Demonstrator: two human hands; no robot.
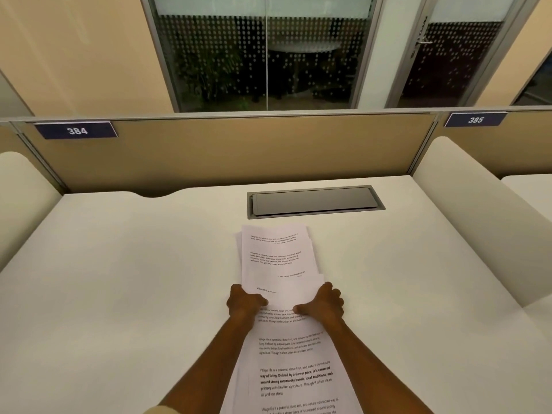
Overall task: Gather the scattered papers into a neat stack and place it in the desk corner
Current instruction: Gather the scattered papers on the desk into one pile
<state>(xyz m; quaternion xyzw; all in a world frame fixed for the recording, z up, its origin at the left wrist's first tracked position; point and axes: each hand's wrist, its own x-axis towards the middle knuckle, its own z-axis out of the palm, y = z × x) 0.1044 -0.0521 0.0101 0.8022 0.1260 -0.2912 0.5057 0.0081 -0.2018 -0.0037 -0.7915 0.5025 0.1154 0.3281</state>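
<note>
Several white printed papers (277, 258) lie overlapped in a long row down the middle of the white desk (134, 264), running from below the grey hatch to the near edge. Some sheets are shifted and not squared. My left hand (245, 303) grips the left side of the papers about halfway along the row. My right hand (324, 303) grips the right side at the same height, thumb on top. Both hands pinch the same sheets between them. The nearest sheets (295, 375) lie between my forearms.
A grey closed cable hatch (313, 201) is set in the desk beyond the papers. A tan partition (227, 150) with a label "384" (76, 130) bounds the back. White curved dividers stand at the left (21, 198) and right (466, 216) sides.
</note>
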